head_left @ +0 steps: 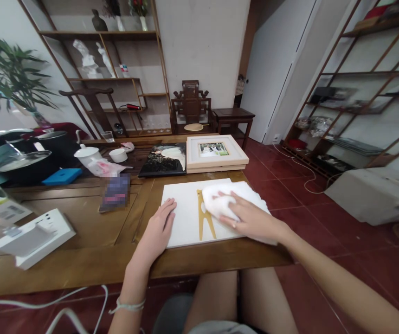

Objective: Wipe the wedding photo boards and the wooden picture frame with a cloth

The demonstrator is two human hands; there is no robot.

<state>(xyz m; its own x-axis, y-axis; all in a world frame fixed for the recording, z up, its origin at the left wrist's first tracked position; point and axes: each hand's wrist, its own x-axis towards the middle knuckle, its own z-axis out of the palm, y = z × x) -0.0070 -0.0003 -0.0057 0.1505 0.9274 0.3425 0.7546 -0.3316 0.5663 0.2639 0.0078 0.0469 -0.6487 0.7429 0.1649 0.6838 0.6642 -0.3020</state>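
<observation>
A white flat board (185,218) lies face down near the table's front edge, with a gold fold-out stand (204,218) on its back. My left hand (159,225) rests flat on the board's left edge, fingers stretched out. My right hand (246,218) presses a crumpled white cloth (216,202) onto the board beside the stand, fingers curled over it. More white cloth spreads under that hand toward the board's right edge.
Behind the board lie a dark photo print (164,160) and stacked light wooden frames (216,153). On the wooden table (81,222) are a white box (34,236), a blue pad (62,176), white cups and black pots. Shelves and chairs stand around.
</observation>
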